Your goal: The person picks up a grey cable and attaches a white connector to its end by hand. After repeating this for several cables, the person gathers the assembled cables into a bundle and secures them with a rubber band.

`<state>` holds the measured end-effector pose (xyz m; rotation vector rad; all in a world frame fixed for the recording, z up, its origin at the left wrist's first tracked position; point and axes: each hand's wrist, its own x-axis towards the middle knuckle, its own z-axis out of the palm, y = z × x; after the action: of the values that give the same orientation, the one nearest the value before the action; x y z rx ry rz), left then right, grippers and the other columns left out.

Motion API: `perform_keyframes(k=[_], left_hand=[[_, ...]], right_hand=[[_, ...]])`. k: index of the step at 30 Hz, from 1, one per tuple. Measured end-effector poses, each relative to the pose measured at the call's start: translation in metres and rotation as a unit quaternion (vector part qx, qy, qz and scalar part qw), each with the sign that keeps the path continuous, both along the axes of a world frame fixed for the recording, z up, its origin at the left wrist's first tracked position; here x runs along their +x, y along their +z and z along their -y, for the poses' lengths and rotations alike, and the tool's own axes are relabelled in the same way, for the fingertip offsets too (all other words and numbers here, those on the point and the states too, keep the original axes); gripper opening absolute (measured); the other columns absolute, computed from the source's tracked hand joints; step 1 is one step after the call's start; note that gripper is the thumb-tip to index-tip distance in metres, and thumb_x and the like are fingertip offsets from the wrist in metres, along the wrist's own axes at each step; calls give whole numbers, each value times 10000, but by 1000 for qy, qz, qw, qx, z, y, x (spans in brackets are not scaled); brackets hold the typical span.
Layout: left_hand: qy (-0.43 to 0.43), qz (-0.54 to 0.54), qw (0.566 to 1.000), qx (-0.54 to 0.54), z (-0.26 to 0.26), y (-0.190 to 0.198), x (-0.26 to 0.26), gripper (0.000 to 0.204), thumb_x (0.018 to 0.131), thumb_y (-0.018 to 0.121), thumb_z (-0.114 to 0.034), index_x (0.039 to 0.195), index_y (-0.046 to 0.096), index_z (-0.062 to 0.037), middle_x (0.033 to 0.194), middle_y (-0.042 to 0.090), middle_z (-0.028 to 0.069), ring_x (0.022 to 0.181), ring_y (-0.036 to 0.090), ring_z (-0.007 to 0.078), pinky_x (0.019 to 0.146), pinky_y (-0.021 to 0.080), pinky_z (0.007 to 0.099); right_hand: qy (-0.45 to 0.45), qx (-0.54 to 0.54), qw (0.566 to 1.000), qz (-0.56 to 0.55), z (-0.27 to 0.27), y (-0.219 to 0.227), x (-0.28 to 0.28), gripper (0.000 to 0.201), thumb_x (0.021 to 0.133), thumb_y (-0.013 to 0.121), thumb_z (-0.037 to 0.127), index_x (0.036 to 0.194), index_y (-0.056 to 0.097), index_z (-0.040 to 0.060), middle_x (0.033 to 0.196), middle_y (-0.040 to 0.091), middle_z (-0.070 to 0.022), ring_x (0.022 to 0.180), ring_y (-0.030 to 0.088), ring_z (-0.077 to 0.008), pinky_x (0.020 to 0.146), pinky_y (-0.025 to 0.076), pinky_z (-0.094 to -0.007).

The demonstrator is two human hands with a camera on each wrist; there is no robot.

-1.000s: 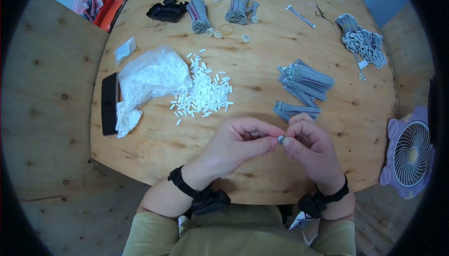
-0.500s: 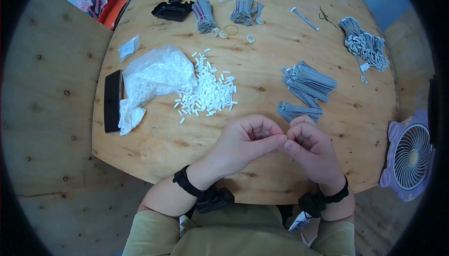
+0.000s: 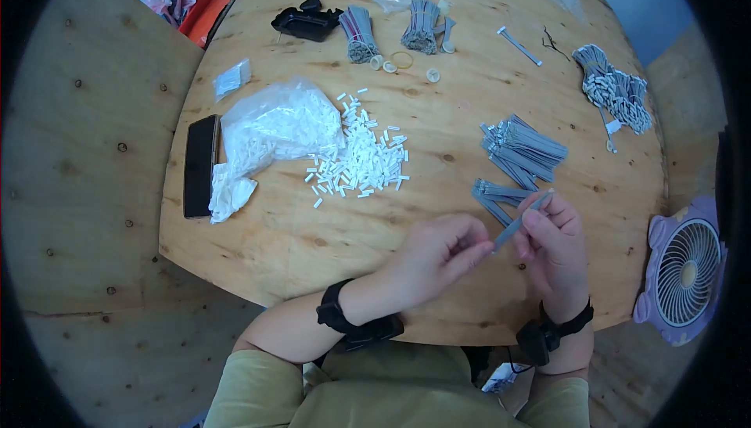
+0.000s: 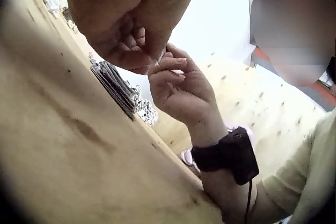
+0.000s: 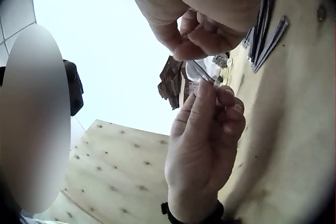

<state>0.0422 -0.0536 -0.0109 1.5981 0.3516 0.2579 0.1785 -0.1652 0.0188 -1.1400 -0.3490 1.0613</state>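
Observation:
A short flat grey ribbon cable [image 3: 510, 232] slants between the two hands above the near part of the table. My right hand [image 3: 559, 244] pinches it between thumb and fingers, and its upper end sticks out past the fingertips. At the cable's lower end, my left hand [image 3: 438, 260] pinches with thumb and forefinger, also visible in the right wrist view, where the cable [image 5: 202, 70] spans the gap between both hands. Just beyond the right hand lie a small stack of grey ribbon cables [image 3: 501, 191] and a larger stack [image 3: 526, 149].
Left of centre, small white plastic housings [image 3: 368, 158] spill from a clear bag [image 3: 282, 119] beside a phone [image 3: 201, 166]. Tied cable bundles [image 3: 358, 33] and a black tray [image 3: 307, 23] sit at the back. More bundled cables [image 3: 614, 88] lie far right, near a purple fan [image 3: 687, 264].
Both hands were together at their fingertips, with a small grey-white end showing at first. Now they are farther apart and the cable's length shows between them. The head view has shifted slightly.

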Motion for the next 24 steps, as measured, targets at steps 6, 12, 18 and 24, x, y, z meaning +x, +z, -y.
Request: perform_keyframes(k=[6,12,18,24], left_hand=[[-57,65,991,98,8,-4,2,83,788,586,-86,793,548,-12,676,546,54,572,499,120,511,404,252],[-23,-50,994,-92,-7,0,-2,84,808,574,-86,842,563,-10,733,573,2,597,475,41,532,396,183],[6,-29,968,-250,-15,5,2,181,854,523,-191,886,547,-15,735,553,1,642,493,38,585,418,181],[-17,-39,939,-342,-18,8,0,182,854,521,-207,884,551,-30,771,579,25,665,527,66,591,426,182]], right_hand=[[-26,30,996,79,-9,-13,-18,75,818,533,58,844,465,37,711,543,-32,615,509,-80,557,424,-212],[84,-69,992,67,1,1,-1,85,822,535,73,867,473,36,724,532,-3,613,506,-58,548,421,-190],[123,-120,979,114,0,7,-7,58,811,550,68,839,520,27,710,517,30,596,475,-23,529,387,-158],[139,-92,980,106,2,4,-9,46,802,550,44,839,530,25,720,497,59,610,431,13,512,325,-144]])
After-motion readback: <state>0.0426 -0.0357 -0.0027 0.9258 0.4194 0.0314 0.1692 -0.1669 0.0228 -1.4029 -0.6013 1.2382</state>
